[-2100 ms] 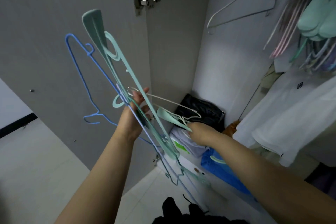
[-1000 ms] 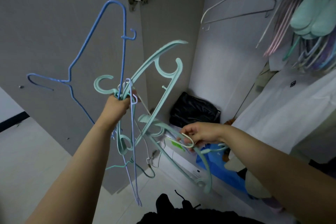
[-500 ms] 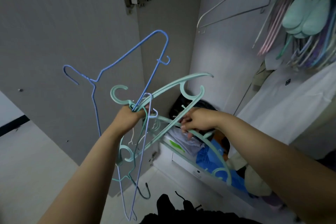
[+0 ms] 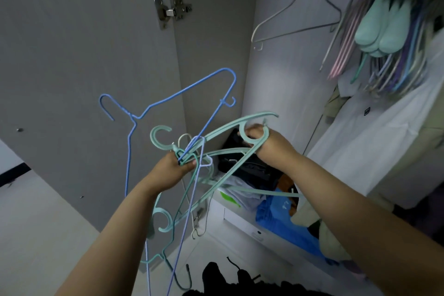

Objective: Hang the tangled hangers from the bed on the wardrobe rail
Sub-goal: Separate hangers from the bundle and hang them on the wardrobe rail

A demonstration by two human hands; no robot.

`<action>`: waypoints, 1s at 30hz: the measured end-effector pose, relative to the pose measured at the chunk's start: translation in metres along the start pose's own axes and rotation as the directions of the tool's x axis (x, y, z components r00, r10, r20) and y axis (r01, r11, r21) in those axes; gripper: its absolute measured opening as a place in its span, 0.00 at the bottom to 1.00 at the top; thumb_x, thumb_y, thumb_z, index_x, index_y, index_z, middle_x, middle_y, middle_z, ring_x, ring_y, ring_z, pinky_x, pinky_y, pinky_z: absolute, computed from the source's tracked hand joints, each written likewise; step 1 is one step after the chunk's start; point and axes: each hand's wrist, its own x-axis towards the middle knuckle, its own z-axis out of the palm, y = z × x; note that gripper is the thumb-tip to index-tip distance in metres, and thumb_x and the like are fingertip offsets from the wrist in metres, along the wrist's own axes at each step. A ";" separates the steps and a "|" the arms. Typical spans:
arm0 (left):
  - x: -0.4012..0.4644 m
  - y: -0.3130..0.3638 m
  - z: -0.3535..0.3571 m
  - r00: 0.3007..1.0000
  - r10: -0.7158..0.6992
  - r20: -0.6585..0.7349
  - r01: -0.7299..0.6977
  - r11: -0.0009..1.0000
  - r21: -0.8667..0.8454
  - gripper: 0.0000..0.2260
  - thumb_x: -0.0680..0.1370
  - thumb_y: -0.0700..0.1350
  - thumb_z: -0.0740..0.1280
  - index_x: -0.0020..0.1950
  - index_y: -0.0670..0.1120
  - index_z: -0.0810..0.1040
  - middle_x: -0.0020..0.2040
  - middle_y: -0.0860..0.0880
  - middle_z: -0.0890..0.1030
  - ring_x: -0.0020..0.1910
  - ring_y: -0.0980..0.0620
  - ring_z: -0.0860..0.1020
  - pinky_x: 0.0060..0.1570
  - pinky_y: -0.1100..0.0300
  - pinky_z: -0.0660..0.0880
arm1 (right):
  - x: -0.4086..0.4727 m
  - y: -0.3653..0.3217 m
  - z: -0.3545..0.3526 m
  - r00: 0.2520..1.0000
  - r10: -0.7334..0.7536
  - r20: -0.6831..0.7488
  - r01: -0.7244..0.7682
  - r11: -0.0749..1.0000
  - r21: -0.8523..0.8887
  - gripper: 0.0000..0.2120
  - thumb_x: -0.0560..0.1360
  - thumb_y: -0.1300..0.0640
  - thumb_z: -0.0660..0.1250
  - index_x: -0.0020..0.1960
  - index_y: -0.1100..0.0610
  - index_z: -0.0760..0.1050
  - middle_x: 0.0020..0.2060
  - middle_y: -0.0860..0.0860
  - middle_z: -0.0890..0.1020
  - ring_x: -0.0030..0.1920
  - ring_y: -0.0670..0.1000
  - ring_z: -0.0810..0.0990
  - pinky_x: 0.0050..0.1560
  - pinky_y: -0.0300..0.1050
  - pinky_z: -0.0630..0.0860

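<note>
The left hand (image 4: 176, 168) grips the tangled hangers (image 4: 189, 158) by their gathered necks, anchoring the bundle in front of the open wardrobe. The right hand (image 4: 264, 145) curls around one teal hanger (image 4: 240, 125), apparently to work it free for hanging.

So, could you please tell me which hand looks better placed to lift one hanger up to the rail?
Right hand: it grips one mint hanger; the left hand clutches the bundle.
</note>
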 end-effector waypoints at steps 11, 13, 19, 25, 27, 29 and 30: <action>0.006 -0.032 -0.014 0.964 -0.185 -0.189 0.137 0.961 -0.240 0.17 0.79 0.40 0.65 0.30 0.49 0.68 0.22 0.55 0.66 0.24 0.56 0.60 0.29 0.57 0.60 | -0.031 0.094 -0.029 0.826 0.539 0.167 -0.559 0.821 0.117 0.33 0.64 0.24 0.57 0.36 0.54 0.80 0.40 0.51 0.82 0.42 0.50 0.81 0.41 0.39 0.73; 0.006 -0.031 -0.011 0.950 -0.226 -0.215 0.155 0.940 -0.306 0.16 0.78 0.40 0.67 0.31 0.49 0.69 0.22 0.55 0.66 0.24 0.54 0.60 0.29 0.59 0.60 | -0.032 0.092 -0.032 0.835 0.536 0.129 -0.550 0.823 0.142 0.30 0.65 0.28 0.62 0.30 0.56 0.72 0.30 0.51 0.77 0.30 0.46 0.76 0.34 0.34 0.69; 0.007 -0.029 -0.017 0.862 -0.365 -0.351 0.200 0.883 -0.426 0.14 0.76 0.41 0.68 0.33 0.47 0.67 0.28 0.47 0.64 0.29 0.50 0.60 0.31 0.57 0.62 | -0.045 0.104 -0.052 0.820 0.557 -0.133 -0.508 0.815 0.279 0.31 0.66 0.28 0.63 0.31 0.56 0.61 0.28 0.53 0.65 0.29 0.50 0.68 0.36 0.43 0.62; 0.002 -0.025 -0.028 0.681 -0.553 -0.481 0.230 0.784 -0.576 0.10 0.75 0.46 0.65 0.34 0.47 0.77 0.29 0.45 0.65 0.28 0.48 0.63 0.34 0.54 0.63 | -0.059 0.105 -0.050 0.757 0.555 -0.344 -0.557 0.824 0.104 0.28 0.76 0.33 0.54 0.33 0.56 0.71 0.34 0.54 0.77 0.39 0.56 0.76 0.40 0.46 0.69; 0.003 -0.021 -0.026 0.663 -0.567 -0.489 0.186 0.757 -0.626 0.08 0.75 0.46 0.65 0.37 0.47 0.79 0.29 0.46 0.65 0.27 0.48 0.62 0.33 0.55 0.63 | -0.052 0.092 -0.035 0.845 0.492 -0.208 -0.485 0.870 0.087 0.19 0.81 0.44 0.55 0.53 0.56 0.79 0.49 0.52 0.81 0.50 0.55 0.78 0.50 0.45 0.72; 0.007 -0.014 -0.021 0.667 -0.585 -0.462 0.157 0.716 -0.680 0.07 0.76 0.46 0.65 0.40 0.45 0.77 0.29 0.47 0.63 0.25 0.49 0.61 0.29 0.58 0.61 | -0.045 0.069 -0.017 0.924 0.378 -0.057 -0.377 0.926 0.021 0.15 0.82 0.52 0.57 0.63 0.53 0.76 0.56 0.49 0.80 0.54 0.53 0.77 0.52 0.42 0.72; 0.009 -0.009 -0.017 0.682 -0.584 -0.440 0.143 0.697 -0.703 0.07 0.76 0.46 0.66 0.41 0.45 0.75 0.29 0.47 0.62 0.24 0.50 0.60 0.27 0.60 0.60 | -0.042 0.059 -0.007 0.940 0.339 -0.034 -0.339 0.941 0.004 0.15 0.81 0.52 0.57 0.65 0.51 0.75 0.57 0.49 0.80 0.55 0.52 0.78 0.53 0.42 0.74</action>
